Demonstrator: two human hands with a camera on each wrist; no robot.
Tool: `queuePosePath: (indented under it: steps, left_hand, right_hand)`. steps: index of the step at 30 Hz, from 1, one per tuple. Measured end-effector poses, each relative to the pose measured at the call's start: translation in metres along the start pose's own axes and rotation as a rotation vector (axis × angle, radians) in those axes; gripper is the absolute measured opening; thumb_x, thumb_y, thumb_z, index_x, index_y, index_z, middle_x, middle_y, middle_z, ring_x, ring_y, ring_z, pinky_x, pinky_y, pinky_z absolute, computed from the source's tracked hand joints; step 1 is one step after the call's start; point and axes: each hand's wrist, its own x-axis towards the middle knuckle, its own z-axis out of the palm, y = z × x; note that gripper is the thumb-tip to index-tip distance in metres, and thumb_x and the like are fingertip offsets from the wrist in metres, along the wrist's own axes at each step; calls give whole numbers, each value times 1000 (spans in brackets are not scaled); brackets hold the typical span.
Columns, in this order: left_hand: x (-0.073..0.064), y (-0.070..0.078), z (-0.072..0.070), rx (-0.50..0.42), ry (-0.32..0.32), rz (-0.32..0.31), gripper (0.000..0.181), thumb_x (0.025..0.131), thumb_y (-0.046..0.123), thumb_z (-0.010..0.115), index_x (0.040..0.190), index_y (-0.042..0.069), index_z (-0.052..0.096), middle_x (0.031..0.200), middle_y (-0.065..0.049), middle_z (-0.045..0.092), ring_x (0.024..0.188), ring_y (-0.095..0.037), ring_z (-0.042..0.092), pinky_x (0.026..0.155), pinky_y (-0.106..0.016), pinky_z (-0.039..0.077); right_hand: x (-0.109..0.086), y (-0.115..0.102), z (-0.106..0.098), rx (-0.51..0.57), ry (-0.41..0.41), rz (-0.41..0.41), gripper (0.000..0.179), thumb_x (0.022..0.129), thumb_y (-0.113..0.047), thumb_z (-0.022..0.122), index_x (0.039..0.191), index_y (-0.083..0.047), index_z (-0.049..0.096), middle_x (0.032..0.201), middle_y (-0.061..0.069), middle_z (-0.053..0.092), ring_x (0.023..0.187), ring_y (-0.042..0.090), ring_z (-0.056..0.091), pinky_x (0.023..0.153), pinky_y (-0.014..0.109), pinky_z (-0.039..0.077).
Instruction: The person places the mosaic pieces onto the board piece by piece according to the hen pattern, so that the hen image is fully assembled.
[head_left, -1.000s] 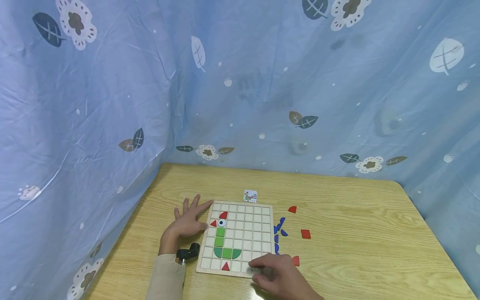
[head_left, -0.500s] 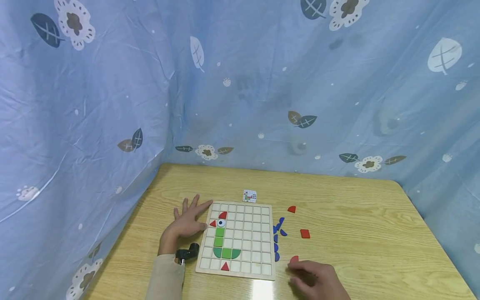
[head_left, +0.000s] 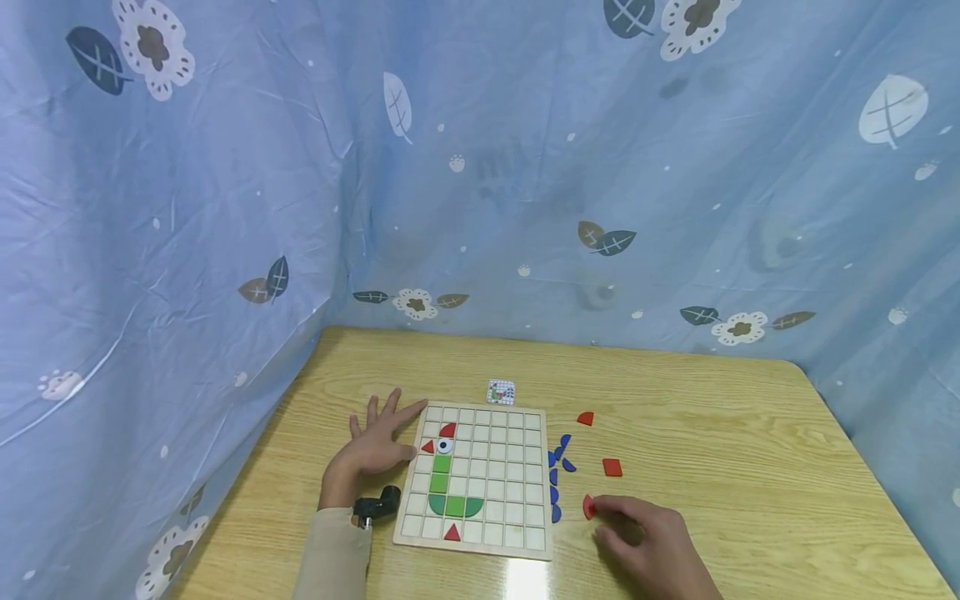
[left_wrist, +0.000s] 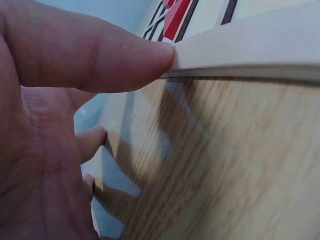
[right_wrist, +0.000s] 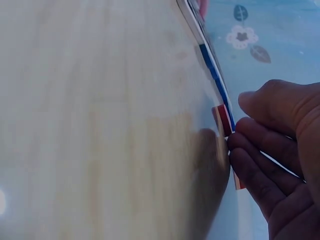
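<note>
My left hand (head_left: 375, 446) lies spread at the left side of the wooden grid board (head_left: 510, 546). Its thumb (left_wrist: 125, 62) presses the board's edge in the left wrist view, and in the head view the index fingertip reaches the upper left corner. To the right of the board, my right hand (head_left: 656, 542) touches a red quarter-circle piece (head_left: 588, 507) with the index fingertip, the thumb held apart. On the board sit green squares (head_left: 455, 506), green quarter-circles (head_left: 474, 507), red triangles (head_left: 452, 532), a red quarter-circle (head_left: 447, 430) and an eye piece (head_left: 444, 446).
Several blue pieces (head_left: 554, 494) lie along the board's right edge. Farther right are a red square (head_left: 612, 467) and another red quarter-circle (head_left: 586, 418). A small pattern card (head_left: 501, 392) lies behind the board. Blue cloth (head_left: 525, 192) hangs around the table.
My right hand has moved right, from over the board's lower right corner to the red quarter-circle, which has turned and shifted slightly away. The left hand has stayed in place.
</note>
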Motion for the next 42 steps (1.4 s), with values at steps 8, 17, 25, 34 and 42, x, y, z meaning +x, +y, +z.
queuePosePath:
  steps: [8, 17, 25, 34, 42]
  left_hand:
    - [1, 1, 1, -4, 7, -3, 86, 86, 10, 73, 168, 22, 47, 184, -24, 4, 165, -59, -17, 120, -84, -20]
    - [0, 3, 1, -9, 3, -2, 86, 87, 9, 73, 168, 20, 46, 183, -25, 3, 164, -59, -17, 120, -84, -20]
    - [0, 2, 2, -5, 8, -4, 86, 87, 9, 73, 168, 22, 47, 184, -24, 4, 165, -58, -17, 120, -84, -20]
    - [-1, 2, 1, -18, 9, -5, 85, 87, 9, 74, 167, 22, 48, 184, -24, 4, 165, -58, -17, 120, -84, -20]
    - [-2, 3, 0, -21, 12, -4, 86, 87, 8, 74, 167, 22, 48, 184, -24, 4, 165, -58, -17, 120, -83, -21]
  right_hand:
    - [12, -4, 5, -34, -13, 25, 37, 78, -1, 94, 110, -17, 85, 107, -15, 83, 98, 0, 76, 88, 12, 58]
    - [23, -9, 12, -80, -32, 43, 39, 77, -3, 96, 110, -20, 85, 107, -17, 82, 100, 4, 77, 89, 30, 65]
    - [27, -8, 18, -91, 20, -31, 43, 70, 5, 97, 108, -14, 85, 104, -12, 84, 97, 3, 78, 90, 9, 55]
    - [33, -11, 19, -57, 9, -24, 41, 74, 8, 94, 106, -16, 85, 101, -13, 84, 94, 0, 77, 85, 21, 63]
    - [51, -25, 28, 85, -10, -203, 37, 74, 12, 91, 106, -6, 84, 101, 0, 85, 88, 10, 80, 82, 15, 61]
